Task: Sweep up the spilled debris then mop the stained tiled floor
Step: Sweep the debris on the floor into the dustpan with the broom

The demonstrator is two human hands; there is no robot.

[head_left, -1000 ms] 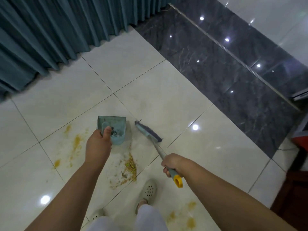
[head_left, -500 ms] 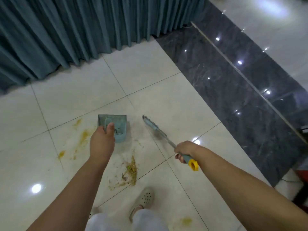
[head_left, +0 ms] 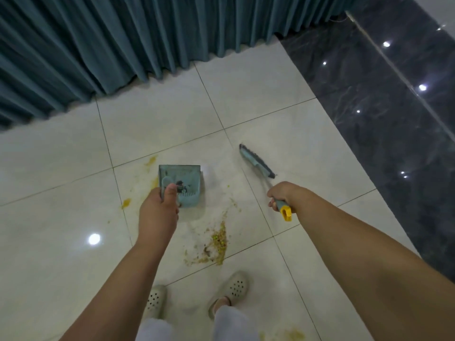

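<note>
I am gripping the dustpan (head_left: 181,185) in my left hand (head_left: 157,212), fingers curled around its handle with my thumb lying on top, and I am holding it over the pale floor tiles (head_left: 61,242) with a few dark crumbs sitting inside it. My right hand (head_left: 283,194) is closing in a fist around the brush (head_left: 257,164) handle, its yellow end sticking out below my palm while the bristle head is pointing away from me, well apart from the dustpan. The spilled debris (head_left: 216,244), a yellowish-green heap with crumbs scattering around it, is lying on the tile between my 2 hands and nearer to me, just ahead of my 2 white shoes (head_left: 234,289). Orange-yellow stains (head_left: 126,203) are showing to the left of the dustpan, and another smear (head_left: 293,334) is sitting at the bottom edge beside my right arm. A teal curtain (head_left: 123,40) is hanging along the far side, and dark glossy tiles (head_left: 394,119) are running along my right.
</note>
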